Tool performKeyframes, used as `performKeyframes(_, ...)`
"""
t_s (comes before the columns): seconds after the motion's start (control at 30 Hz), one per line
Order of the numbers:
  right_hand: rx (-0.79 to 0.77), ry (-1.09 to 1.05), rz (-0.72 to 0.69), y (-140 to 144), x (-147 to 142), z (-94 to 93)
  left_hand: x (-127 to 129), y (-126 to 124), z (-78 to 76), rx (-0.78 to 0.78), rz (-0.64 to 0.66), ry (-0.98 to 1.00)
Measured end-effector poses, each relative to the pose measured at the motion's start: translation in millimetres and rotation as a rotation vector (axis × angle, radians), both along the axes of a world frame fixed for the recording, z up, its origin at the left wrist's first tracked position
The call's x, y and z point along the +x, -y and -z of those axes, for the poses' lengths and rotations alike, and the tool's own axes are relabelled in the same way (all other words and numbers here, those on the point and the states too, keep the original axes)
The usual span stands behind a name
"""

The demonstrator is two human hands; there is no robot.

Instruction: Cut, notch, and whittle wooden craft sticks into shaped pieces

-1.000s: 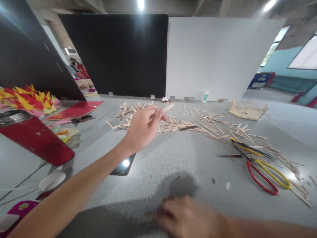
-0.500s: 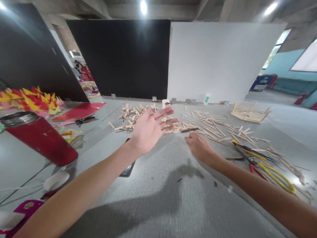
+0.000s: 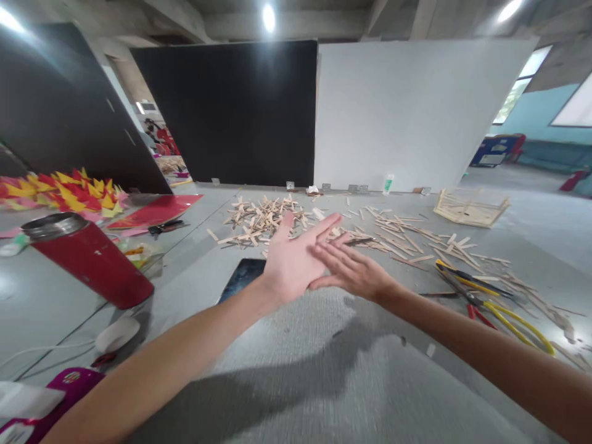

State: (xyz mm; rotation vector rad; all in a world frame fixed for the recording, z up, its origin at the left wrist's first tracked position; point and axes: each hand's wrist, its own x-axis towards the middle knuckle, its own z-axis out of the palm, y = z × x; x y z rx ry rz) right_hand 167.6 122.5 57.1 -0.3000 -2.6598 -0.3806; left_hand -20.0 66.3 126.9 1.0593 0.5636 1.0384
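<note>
Grey desk (image 3: 287,336) held scattered sticks (image 3: 259,216). Left hand (image 3: 296,259) lay splayed, right hand (image 3: 354,271) across its palm, fingers (image 3: 340,258) straight, nothing visibly gripped. Light contact, clear of sticks, seemed best.

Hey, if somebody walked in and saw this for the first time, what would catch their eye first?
Probably the bare left hand and right hand, overlapping mid-view in front of a messy scatter of wooden sticks. Next might come the red flask at the left, with the spiky red-and-yellow paper pieces behind it. The big black panel beside a white one also stands out at the back.
</note>
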Motion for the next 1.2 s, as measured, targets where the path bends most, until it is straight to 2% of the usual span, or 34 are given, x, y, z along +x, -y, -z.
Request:
performKeyframes(0.1,-0.08,-0.118,0.209,-5.3,23.7,9.3,-4.8,-5.5,0.3,0.031,-0.063,-0.024)
performKeyframes(0.17,-0.143,-0.166,0.271,0.6,29.9,9.2,-5.6,-7.0,3.2,0.041,-0.101,-0.031)
performKeyframes(0.33,-0.406,-0.121,0.131,6.7,18.8,-3.9,0.2,0.2,7.2,0.028,-0.107,-0.097)
performKeyframes(0.4,-0.515,-0.252,0.193,-2.2,13.5,-9.1,1.9,2.9,5.1,0.058,-0.135,-0.109)
performKeyframes(0.53,-0.792,-0.651,0.398,-22.0,8.4,-19.3,-0.1,2.0,0.5,0.169,-0.239,-0.148)
performKeyframes(0.6,-0.99,-0.757,0.391,-26.5,5.6,-25.0,-0.8,0.7,2.2,0.233,-0.29,-0.188)
performKeyframes(0.7,-1.281,-0.838,0.305,-27.8,0.1,-33.0,1.6,2.1,10.7,0.363,-0.365,-0.272)
performKeyframes(0.8,-1.447,-0.909,0.238,-27.5,-3.6,-38.6,4.8,8.3,20.9,0.54,-0.424,-0.386)
performKeyframes(0.9,-1.496,-0.932,0.224,-26.9,-5.5,-40.7,5.3,14.4,27.6,0.744,-0.482,-0.512)
performKeyframes(1.0,-1.459,-0.865,0.292,-25.3,-5.9,-39.5,2.4,15.0,28.2,0.896,-0.56,-0.618)
performKeyframes(1.1,-1.348,-0.698,0.432,-24.3,-0.2,-34.8,-3.9,10.9,19.8,0.942,-0.645,-0.703)
performKeyframes(1.2,-1.159,-0.478,0.589,-26.0,14.9,-24.5,-12.8,6.8,4.5,0.912,-0.722,-0.757)
